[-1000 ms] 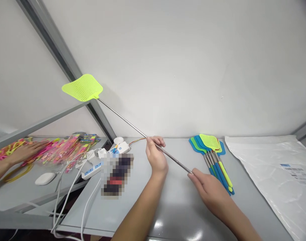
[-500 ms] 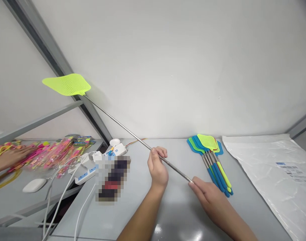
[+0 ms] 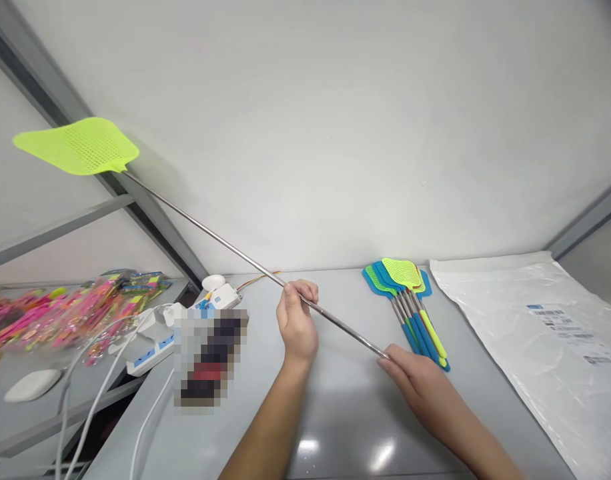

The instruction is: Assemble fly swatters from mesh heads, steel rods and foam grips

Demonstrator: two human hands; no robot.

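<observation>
A lime-green fly swatter (image 3: 205,230) with a long thin metal rod slants across the view, its mesh head up at the left. Around the middle of the rod, my left hand (image 3: 298,323) is closed with thumb and curled fingers. My right hand (image 3: 410,370) is wrapped round the lower end, hiding the handle. Just beyond the right hand lies a bundle of fly swatters (image 3: 408,310) with green and blue heads, metal rods, and blue and lime handles.
A large white plastic mailing bag (image 3: 525,320) with a label covers the right of the grey table (image 3: 345,413). At left are a power strip (image 3: 153,353), white cables, a pixelated object (image 3: 213,360), a white rounded device (image 3: 33,385) and pink packaged goods (image 3: 80,310) on another table.
The swatter's head has moved left and up in view, with more rod between it and my left hand. The view has shifted slightly right. The other person's hand at left is out of sight.
</observation>
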